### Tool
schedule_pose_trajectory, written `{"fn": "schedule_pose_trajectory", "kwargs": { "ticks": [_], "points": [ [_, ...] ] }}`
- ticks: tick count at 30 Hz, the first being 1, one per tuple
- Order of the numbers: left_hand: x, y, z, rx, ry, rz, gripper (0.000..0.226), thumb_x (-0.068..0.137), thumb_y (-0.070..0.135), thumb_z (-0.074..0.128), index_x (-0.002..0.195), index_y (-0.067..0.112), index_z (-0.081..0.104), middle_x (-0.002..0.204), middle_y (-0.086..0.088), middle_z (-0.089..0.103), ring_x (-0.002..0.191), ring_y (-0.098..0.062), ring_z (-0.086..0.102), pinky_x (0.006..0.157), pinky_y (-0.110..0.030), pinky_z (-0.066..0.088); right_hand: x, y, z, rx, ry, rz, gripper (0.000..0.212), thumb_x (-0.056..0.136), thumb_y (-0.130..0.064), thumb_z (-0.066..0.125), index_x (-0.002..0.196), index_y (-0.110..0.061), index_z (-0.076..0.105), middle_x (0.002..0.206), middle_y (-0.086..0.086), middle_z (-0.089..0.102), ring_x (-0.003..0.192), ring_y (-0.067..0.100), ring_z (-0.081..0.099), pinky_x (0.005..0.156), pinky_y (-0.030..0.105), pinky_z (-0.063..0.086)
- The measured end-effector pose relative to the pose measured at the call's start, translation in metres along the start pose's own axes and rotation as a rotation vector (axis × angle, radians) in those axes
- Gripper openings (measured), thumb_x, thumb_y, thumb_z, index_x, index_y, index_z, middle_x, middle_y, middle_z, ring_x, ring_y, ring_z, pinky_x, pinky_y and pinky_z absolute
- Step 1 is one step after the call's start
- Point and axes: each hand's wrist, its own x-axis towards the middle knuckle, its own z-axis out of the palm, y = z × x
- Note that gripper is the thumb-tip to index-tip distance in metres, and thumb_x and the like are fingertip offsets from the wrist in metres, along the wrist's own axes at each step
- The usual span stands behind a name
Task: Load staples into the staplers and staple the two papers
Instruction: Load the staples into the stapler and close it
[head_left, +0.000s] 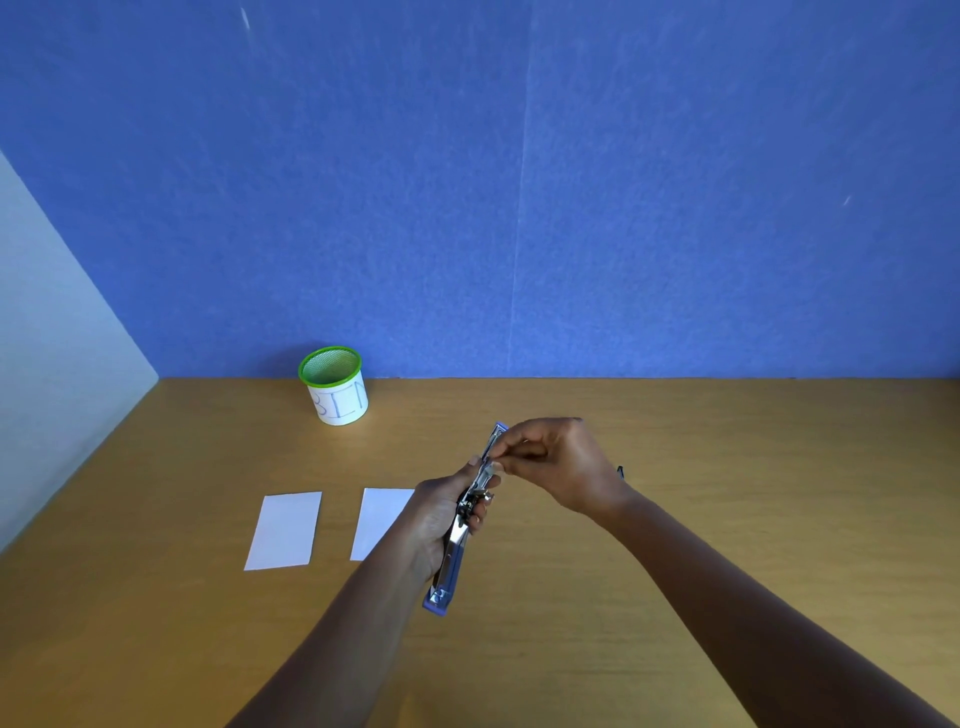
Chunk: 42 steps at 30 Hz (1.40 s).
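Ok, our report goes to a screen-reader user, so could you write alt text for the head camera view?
A left hand holds an opened blue stapler above a wooden table while the right hand pinches at its metal rail. Two white papers lie apart to the left, and a green-rimmed cup marked BIN stands by the blue wall.

On the wooden table lie a white paper, a second paper, and a green-rimmed bin.

One wide-angle camera rides on the person's head, facing forward and down across the table. It sits near: the left hand and right hand meet just below centre, and the blue wall fills the view toward 12 o'clock.
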Motion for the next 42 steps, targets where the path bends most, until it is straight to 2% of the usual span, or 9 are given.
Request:
{"fn": "schedule_pose_trajectory", "kwargs": {
  "ticks": [6,10,13,17,24,27,31,36,42],
  "points": [
    [0.001,-0.001,0.001,-0.012,0.006,-0.009,0.036,0.090,0.037,0.056,0.083,0.004,0.070,0.050,0.004,0.057,0.042,-0.004,0.047,0.041,-0.014,0.040,0.000,0.003,0.008,-0.092,0.032,0.011,0.009,0.080,0.002,0.066,0.086,-0.003,0.071,0.086,0.004,0.072,0.077,0.006,0.066,0.074,0.012,0.053],
    [0.000,-0.003,0.001,-0.007,0.022,0.004,0.035,0.091,0.035,0.056,0.081,0.004,0.070,0.049,0.003,0.057,0.040,-0.004,0.047,0.039,-0.014,0.040,-0.002,0.002,0.012,-0.157,0.037,0.045,0.011,0.082,-0.002,0.065,0.084,-0.010,0.071,0.080,-0.009,0.068,0.073,-0.002,0.064,0.076,0.020,0.054],
    [0.000,-0.003,0.002,-0.038,0.028,-0.008,0.035,0.091,0.033,0.056,0.081,0.002,0.068,0.048,0.002,0.057,0.039,-0.005,0.047,0.038,-0.014,0.040,-0.004,-0.002,0.016,-0.190,0.036,0.023,0.012,0.082,0.002,0.063,0.083,-0.007,0.071,0.081,-0.001,0.071,0.067,0.003,0.066,0.074,0.021,0.055],
    [-0.001,-0.003,0.003,-0.055,0.033,-0.013,0.033,0.091,0.031,0.056,0.075,0.004,0.066,0.047,0.001,0.057,0.038,-0.005,0.047,0.037,-0.014,0.039,-0.005,-0.005,0.020,-0.315,0.037,-0.029,0.014,0.082,0.000,0.062,0.089,-0.006,0.072,0.091,0.007,0.071,0.075,0.016,0.067,0.075,0.024,0.053],
    [-0.001,-0.005,0.001,-0.057,0.021,-0.038,0.037,0.091,0.036,0.056,0.082,0.002,0.069,0.047,0.003,0.056,0.038,-0.005,0.047,0.037,-0.014,0.039,-0.005,0.001,0.023,-0.403,0.106,-0.084,0.010,0.082,-0.008,0.066,0.091,-0.007,0.069,0.096,0.002,0.064,0.095,0.010,0.051,0.073,0.016,0.040],
    [-0.001,-0.005,0.001,-0.052,0.018,-0.037,0.037,0.092,0.034,0.055,0.086,0.000,0.067,0.046,0.003,0.055,0.037,-0.005,0.047,0.036,-0.014,0.039,-0.006,0.004,0.026,-0.411,0.127,-0.076,0.011,0.084,-0.008,0.063,0.093,-0.007,0.070,0.099,0.003,0.064,0.097,0.012,0.054,0.073,0.016,0.040],
    [-0.002,-0.004,0.001,-0.116,0.002,-0.077,0.037,0.092,0.031,0.055,0.085,-0.003,0.065,0.045,0.000,0.054,0.034,-0.006,0.046,0.034,-0.014,0.039,-0.016,0.008,0.025,-0.471,0.138,-0.158,0.019,0.086,0.000,0.057,0.095,-0.009,0.071,0.098,0.005,0.065,0.094,0.017,0.059,0.070,0.017,0.039],
    [0.000,-0.005,0.002,-0.130,0.008,-0.094,0.034,0.093,0.028,0.054,0.083,-0.003,0.062,0.042,-0.002,0.051,0.032,-0.006,0.045,0.032,-0.013,0.038,-0.024,0.015,0.024,-0.564,0.005,-0.267,0.032,0.083,0.009,0.050,0.097,-0.010,0.073,0.100,0.006,0.066,0.096,0.021,0.058,0.071,0.020,0.039],
    [0.001,-0.010,-0.002,-0.028,-0.007,-0.106,0.038,0.093,0.033,0.053,0.079,0.001,0.067,0.045,0.001,0.053,0.035,-0.005,0.047,0.035,-0.013,0.040,-0.018,0.023,0.021,-0.602,0.027,-0.215,0.043,0.083,0.011,0.041,0.103,-0.013,0.069,0.110,0.004,0.061,0.105,0.019,0.051,0.072,0.020,0.039]
  ]
}}
